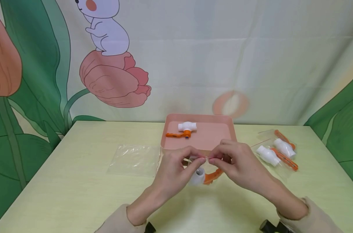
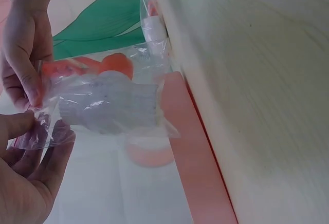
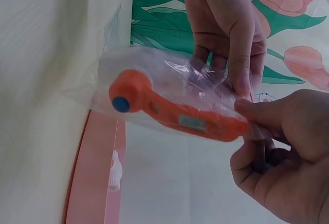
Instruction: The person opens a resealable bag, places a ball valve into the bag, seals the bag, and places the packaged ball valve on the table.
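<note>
Both hands hold the top of a clear zip bag [image 2: 146, 54], with thumbs and fingertips close together on its red seal line. My left hand [image 1: 176, 166] pinches the left part of this edge. The right hand [image 1: 237, 161] pinches it a short way to the right. Inside the bag hangs a white plastic ball valve [image 2: 110, 103] with an orange handle [image 3: 177, 116]. A blue cap [image 3: 121, 104] sits on the handle's hub. Below the hands, the bagged valve is partly hidden by fingers in the head view.
A pink tray [image 1: 214, 132] stands at the table's back edge, holding an unbagged ball valve [image 1: 188, 126]. Flat on the table at left lies an empty clear bag [image 1: 134, 160]. On the right lie two bagged valves [image 1: 268, 156]. A printed curtain [image 1: 179, 64] hangs behind the table.
</note>
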A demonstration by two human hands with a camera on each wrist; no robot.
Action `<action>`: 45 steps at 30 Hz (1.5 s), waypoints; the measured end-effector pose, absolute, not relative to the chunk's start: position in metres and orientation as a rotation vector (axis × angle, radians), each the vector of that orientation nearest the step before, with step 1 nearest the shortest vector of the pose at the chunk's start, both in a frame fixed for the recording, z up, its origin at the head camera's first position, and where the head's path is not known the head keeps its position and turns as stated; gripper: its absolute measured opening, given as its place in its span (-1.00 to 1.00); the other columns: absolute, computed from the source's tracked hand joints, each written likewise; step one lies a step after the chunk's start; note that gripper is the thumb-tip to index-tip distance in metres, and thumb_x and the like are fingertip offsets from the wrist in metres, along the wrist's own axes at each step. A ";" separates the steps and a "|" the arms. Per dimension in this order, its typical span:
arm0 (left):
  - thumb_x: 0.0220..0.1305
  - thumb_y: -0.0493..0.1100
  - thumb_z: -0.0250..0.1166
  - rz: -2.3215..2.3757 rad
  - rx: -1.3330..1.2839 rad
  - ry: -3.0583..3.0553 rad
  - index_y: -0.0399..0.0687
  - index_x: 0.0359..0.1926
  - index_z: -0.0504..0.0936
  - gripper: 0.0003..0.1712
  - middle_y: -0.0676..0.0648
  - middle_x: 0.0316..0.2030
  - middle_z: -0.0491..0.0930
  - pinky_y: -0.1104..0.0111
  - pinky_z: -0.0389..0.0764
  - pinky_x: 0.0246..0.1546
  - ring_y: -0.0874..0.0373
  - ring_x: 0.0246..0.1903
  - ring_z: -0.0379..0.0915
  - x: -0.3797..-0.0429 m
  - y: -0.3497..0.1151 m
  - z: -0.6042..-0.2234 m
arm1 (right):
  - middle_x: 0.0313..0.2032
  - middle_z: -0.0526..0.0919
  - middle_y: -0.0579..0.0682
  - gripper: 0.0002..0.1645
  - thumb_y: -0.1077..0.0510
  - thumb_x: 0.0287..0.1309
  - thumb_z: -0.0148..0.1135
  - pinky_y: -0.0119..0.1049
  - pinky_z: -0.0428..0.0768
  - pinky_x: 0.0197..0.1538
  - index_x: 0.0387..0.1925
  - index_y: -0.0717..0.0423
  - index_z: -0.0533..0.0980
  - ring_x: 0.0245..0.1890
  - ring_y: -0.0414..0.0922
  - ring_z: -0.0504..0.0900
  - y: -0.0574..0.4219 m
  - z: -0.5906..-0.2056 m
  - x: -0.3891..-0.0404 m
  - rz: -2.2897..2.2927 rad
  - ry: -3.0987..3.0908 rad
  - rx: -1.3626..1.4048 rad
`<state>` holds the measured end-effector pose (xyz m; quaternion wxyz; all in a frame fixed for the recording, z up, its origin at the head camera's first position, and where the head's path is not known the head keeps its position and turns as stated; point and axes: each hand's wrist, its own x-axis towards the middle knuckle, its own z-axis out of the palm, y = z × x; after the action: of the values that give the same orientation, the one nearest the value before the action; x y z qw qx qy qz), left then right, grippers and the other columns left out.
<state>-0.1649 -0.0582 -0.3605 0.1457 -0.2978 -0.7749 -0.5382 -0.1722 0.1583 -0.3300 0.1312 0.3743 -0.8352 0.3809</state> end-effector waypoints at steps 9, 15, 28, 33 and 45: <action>0.19 -0.28 0.54 -1.343 -0.860 -2.260 -0.13 -0.31 0.81 -0.94 0.15 -0.42 0.57 0.48 0.64 -0.37 0.32 -0.40 0.53 -0.165 -0.064 -0.357 | -0.50 0.45 -0.33 -0.74 0.39 0.10 0.50 -0.44 0.46 -0.49 -0.41 -0.04 0.65 -0.53 -0.35 0.38 0.163 -0.332 -0.176 1.003 -2.406 1.219; 0.18 -0.28 0.54 -1.303 -0.873 -2.275 -0.11 -0.34 0.81 -0.95 0.17 -0.47 0.56 0.48 0.57 -0.45 0.34 -0.43 0.50 -0.166 -0.067 -0.355 | -0.49 0.47 -0.33 -0.76 0.37 0.15 0.47 -0.46 0.47 -0.47 -0.41 -0.04 0.63 -0.54 -0.38 0.39 0.165 -0.332 -0.177 0.946 -2.395 1.285; 0.24 -0.36 0.47 -1.299 -0.940 -2.284 -0.12 -0.32 0.68 -0.89 0.10 -0.40 0.58 0.37 0.67 -0.30 0.28 -0.36 0.49 -0.167 -0.068 -0.351 | -0.58 0.51 -0.33 -0.77 0.31 0.12 0.51 -0.54 0.35 -0.55 -0.45 -0.08 0.65 -0.62 -0.41 0.30 0.166 -0.331 -0.176 0.976 -2.378 1.225; 0.29 -0.40 0.41 -1.360 -0.936 -2.294 -0.14 -0.30 0.65 -0.88 0.09 -0.38 0.56 0.39 0.67 -0.32 0.25 -0.36 0.50 -0.169 -0.069 -0.351 | -0.52 0.58 -0.35 -0.75 0.34 0.13 0.50 -0.49 0.46 -0.48 -0.38 -0.11 0.67 -0.56 -0.36 0.44 0.170 -0.330 -0.177 1.042 -2.371 1.211; 0.27 -0.33 0.46 -1.503 -0.994 -2.251 -0.16 -0.24 0.71 -0.91 0.10 -0.37 0.62 0.37 0.66 -0.38 0.27 -0.40 0.53 -0.176 -0.070 -0.351 | -0.49 0.55 -0.28 -0.75 0.30 0.27 0.40 -0.38 0.47 -0.55 -0.32 -0.18 0.66 -0.59 -0.28 0.45 0.174 -0.328 -0.171 1.151 -2.429 1.132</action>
<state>-0.1756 -0.0701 -0.3506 0.1287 -0.3418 -0.7743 -0.5168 -0.1710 0.1742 -0.3279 0.1123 0.3857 -0.8275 0.3923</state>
